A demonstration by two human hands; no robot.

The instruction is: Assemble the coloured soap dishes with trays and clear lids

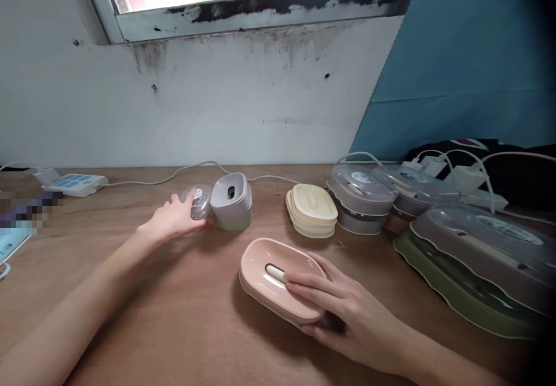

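Note:
In the middle of the table is an oval pink dish (256, 267) with a slot in its sunken top and a pale bar in the slot. My right hand (343, 305) grips its right end, fingers over the top and thumb at the near side. Farther left, my left hand (174, 218) closes on a small clear plastic lid (202, 201) with a round white label, fingers on top and thumb along its near edge. Right beside that lid stands a grey cup-like holder (232, 203) with a dark slot and a greenish base.
A stack of cream lids (313, 209) lies right of centre. Grey clear-lidded containers (362, 195) stand beyond it, with a large green-based one (473, 282) at the right. A power strip (78, 183) sends a white cable along the wall. Blue cloth (469, 62) hangs at the right.

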